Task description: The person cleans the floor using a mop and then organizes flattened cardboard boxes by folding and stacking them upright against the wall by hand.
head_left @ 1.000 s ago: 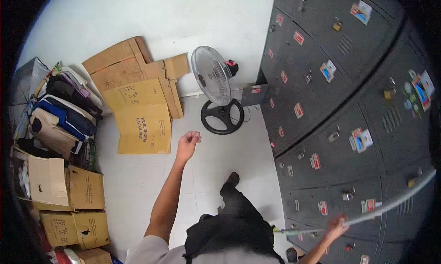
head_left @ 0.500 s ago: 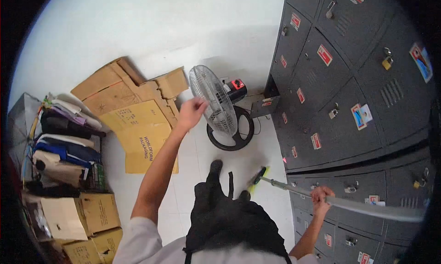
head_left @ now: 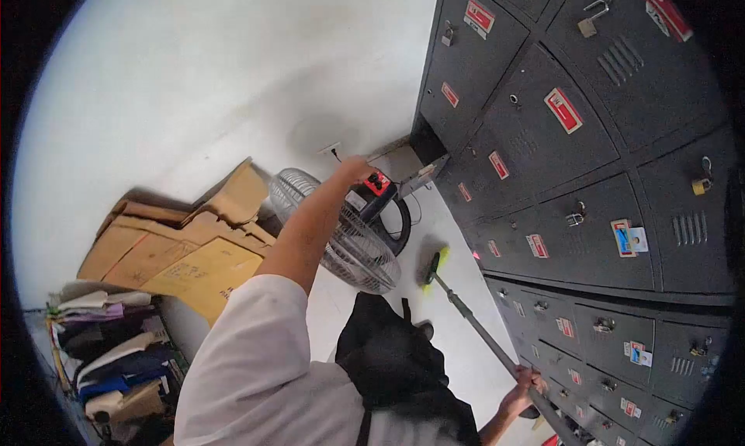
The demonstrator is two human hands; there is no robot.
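Note:
My right hand [head_left: 528,388] is closed around the long grey handle of a broom [head_left: 483,331]. The broom's black head, with bright yellow-green bristles, rests on the floor beside the lockers. My left hand [head_left: 355,169] reaches over the fan to the red control panel [head_left: 378,183] behind its cage. Its fingers are bent at the panel's edge, and whatever they grip is hidden. The electric fan [head_left: 361,248] has a round wire cage and a black ring base, partly covered by my forearm.
Grey lockers [head_left: 535,190] with padlocks line the right side. Flattened cardboard boxes [head_left: 163,252] lean against the white wall [head_left: 194,73]. A rack of folded clothes [head_left: 116,353] stands at lower left. A plug sits in a wall socket [head_left: 331,149] behind the fan.
My left hand has moved from in front of the fan cage to the control panel behind it. The view has shifted, and the broom handle now slants more steeply downward.

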